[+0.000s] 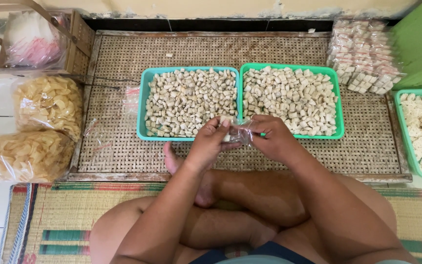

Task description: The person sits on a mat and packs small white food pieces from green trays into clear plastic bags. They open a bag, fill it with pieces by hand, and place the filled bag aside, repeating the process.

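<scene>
My left hand (208, 142) and my right hand (272, 139) meet over the near edge of two trays and both grip a small clear plastic bag (239, 131) with a few pale pieces inside. Behind them a turquoise tray (142, 105) and a green tray (340, 105) sit side by side on a woven rattan board (118, 151), each filled with several small pale cracker pieces. I sit cross-legged, my knees below the hands.
A pile of filled small bags (365, 54) lies at the back right. A third green tray (405, 142) with larger pale crackers is at the right edge. Two big clear bags of yellow chips (45, 105) and a bag of empty plastic bags (30, 39) are at left. A striped mat (64, 215) lies underneath me.
</scene>
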